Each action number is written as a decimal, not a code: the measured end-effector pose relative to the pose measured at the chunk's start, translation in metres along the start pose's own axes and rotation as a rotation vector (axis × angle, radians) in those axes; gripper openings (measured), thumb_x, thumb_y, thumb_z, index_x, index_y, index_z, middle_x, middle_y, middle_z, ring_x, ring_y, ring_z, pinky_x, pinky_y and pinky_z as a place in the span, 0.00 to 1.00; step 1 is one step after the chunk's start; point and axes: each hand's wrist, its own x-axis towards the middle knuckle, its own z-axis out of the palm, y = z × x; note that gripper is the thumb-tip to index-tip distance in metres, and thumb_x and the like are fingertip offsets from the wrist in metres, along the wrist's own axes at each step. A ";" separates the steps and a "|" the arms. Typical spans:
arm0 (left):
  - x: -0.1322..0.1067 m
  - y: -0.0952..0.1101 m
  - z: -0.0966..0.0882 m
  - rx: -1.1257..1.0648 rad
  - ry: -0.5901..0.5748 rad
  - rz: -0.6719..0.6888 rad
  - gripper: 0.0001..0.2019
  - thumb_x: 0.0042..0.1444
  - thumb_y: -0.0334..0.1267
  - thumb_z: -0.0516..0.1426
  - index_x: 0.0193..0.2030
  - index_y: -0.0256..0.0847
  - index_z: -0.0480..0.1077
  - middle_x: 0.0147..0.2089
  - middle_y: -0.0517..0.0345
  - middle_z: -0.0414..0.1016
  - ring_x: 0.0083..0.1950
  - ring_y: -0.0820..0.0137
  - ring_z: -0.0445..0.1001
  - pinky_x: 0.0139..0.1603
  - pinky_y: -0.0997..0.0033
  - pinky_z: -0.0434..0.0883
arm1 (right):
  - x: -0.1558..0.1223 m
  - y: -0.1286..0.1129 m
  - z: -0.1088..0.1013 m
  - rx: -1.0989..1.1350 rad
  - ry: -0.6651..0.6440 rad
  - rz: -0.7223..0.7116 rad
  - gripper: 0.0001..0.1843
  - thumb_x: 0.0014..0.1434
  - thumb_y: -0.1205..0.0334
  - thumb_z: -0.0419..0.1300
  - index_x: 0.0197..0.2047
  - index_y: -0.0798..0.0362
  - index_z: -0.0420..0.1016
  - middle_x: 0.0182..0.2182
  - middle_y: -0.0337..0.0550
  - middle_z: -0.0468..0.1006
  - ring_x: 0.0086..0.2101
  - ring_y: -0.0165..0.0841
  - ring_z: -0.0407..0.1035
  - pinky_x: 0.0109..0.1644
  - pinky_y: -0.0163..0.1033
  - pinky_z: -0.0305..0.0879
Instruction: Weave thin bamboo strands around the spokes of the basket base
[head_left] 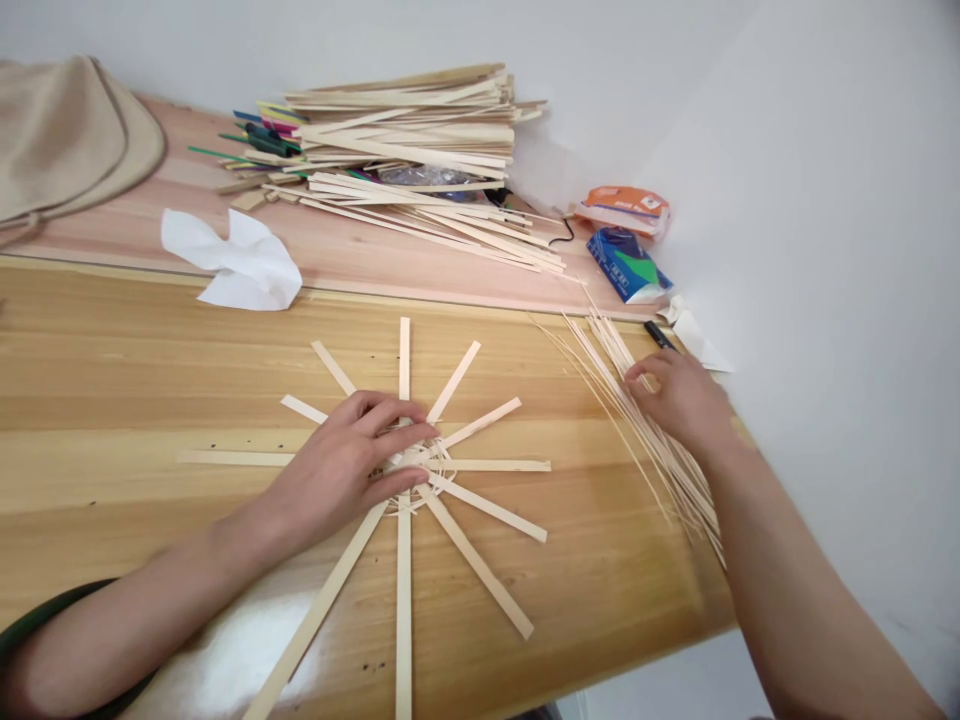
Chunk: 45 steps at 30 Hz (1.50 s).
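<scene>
Flat pale wooden strips (480, 573), likely bamboo, lie crossed like the spokes of a wheel on the table. Thin strands (448, 482) are woven in a ring around their crossing. My left hand (367, 450) rests over this centre, thumb and fingers apart and touching the strips; it hides part of the weave. At the right, my right hand (679, 395) is over a bundle of long thin strands (626, 410), its thumb and forefinger curled together. Whether a strand is between those fingertips I cannot make out.
A big pile of flat strips (405, 125) lies at the back. Crumpled white paper (244, 262), a beige cloth cap (67, 140), an orange packet (624, 208), a blue-green packet (626, 265) and a black pen (658, 335) lie about. A wall (840, 300) borders the right side.
</scene>
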 end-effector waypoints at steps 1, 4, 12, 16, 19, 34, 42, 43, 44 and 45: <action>0.000 0.000 0.000 0.002 -0.001 0.000 0.18 0.65 0.53 0.55 0.56 0.49 0.73 0.58 0.54 0.72 0.56 0.57 0.65 0.55 0.55 0.68 | -0.001 -0.002 0.001 -0.026 -0.022 -0.004 0.08 0.55 0.57 0.58 0.32 0.50 0.76 0.44 0.46 0.78 0.50 0.46 0.68 0.44 0.44 0.63; 0.000 0.000 0.000 0.005 0.000 0.007 0.18 0.65 0.52 0.55 0.56 0.49 0.72 0.58 0.54 0.72 0.56 0.57 0.65 0.56 0.55 0.68 | -0.002 -0.005 0.004 -0.084 -0.085 0.043 0.07 0.53 0.58 0.59 0.28 0.50 0.74 0.33 0.44 0.79 0.37 0.41 0.71 0.34 0.40 0.59; -0.001 0.002 0.000 0.017 -0.008 0.010 0.18 0.66 0.52 0.54 0.57 0.48 0.72 0.58 0.54 0.71 0.56 0.57 0.64 0.56 0.55 0.68 | 0.002 -0.008 0.004 -0.095 -0.096 0.116 0.10 0.55 0.59 0.56 0.27 0.50 0.75 0.28 0.44 0.79 0.31 0.37 0.70 0.29 0.38 0.53; -0.002 0.001 0.001 0.021 0.005 0.014 0.18 0.66 0.52 0.54 0.57 0.48 0.72 0.58 0.54 0.71 0.56 0.57 0.64 0.55 0.56 0.68 | 0.002 -0.005 -0.004 -0.043 -0.056 0.156 0.11 0.54 0.57 0.55 0.27 0.50 0.76 0.27 0.45 0.78 0.30 0.39 0.69 0.29 0.39 0.52; -0.002 0.000 0.001 0.024 0.003 0.016 0.18 0.66 0.52 0.55 0.57 0.49 0.71 0.58 0.55 0.71 0.56 0.57 0.64 0.56 0.55 0.68 | 0.003 -0.004 -0.007 0.043 -0.042 0.177 0.10 0.52 0.57 0.57 0.24 0.49 0.75 0.24 0.42 0.77 0.28 0.37 0.68 0.30 0.40 0.54; -0.001 0.002 0.000 -0.005 0.016 0.040 0.18 0.63 0.48 0.58 0.56 0.44 0.73 0.57 0.51 0.72 0.55 0.57 0.64 0.56 0.54 0.67 | -0.029 -0.030 -0.015 0.830 -0.233 0.097 0.15 0.50 0.49 0.63 0.36 0.48 0.67 0.22 0.33 0.69 0.18 0.27 0.60 0.20 0.36 0.60; -0.001 0.003 0.000 -0.006 0.027 0.038 0.19 0.62 0.50 0.59 0.56 0.42 0.73 0.57 0.51 0.72 0.55 0.58 0.64 0.57 0.55 0.67 | -0.083 -0.013 0.006 0.400 -0.281 -0.023 0.21 0.54 0.40 0.56 0.40 0.47 0.74 0.30 0.43 0.80 0.28 0.39 0.73 0.30 0.43 0.68; -0.001 0.003 0.000 -0.006 0.030 0.040 0.20 0.62 0.50 0.59 0.56 0.42 0.73 0.57 0.51 0.73 0.55 0.58 0.64 0.57 0.55 0.67 | -0.087 -0.010 0.008 0.330 -0.210 0.006 0.22 0.53 0.39 0.55 0.41 0.46 0.75 0.34 0.43 0.81 0.31 0.42 0.75 0.31 0.45 0.69; -0.001 0.003 0.000 -0.005 0.033 0.043 0.20 0.62 0.50 0.59 0.55 0.42 0.73 0.57 0.51 0.73 0.55 0.58 0.64 0.57 0.55 0.67 | -0.089 -0.007 0.010 0.284 -0.164 0.024 0.23 0.53 0.38 0.55 0.41 0.45 0.77 0.36 0.44 0.82 0.34 0.45 0.76 0.33 0.47 0.71; 0.000 0.003 0.000 -0.002 0.034 0.048 0.20 0.62 0.50 0.59 0.56 0.42 0.73 0.57 0.51 0.73 0.55 0.58 0.64 0.57 0.55 0.67 | -0.092 -0.007 0.011 0.262 -0.150 0.024 0.23 0.52 0.38 0.55 0.40 0.45 0.78 0.38 0.44 0.83 0.36 0.47 0.77 0.35 0.49 0.72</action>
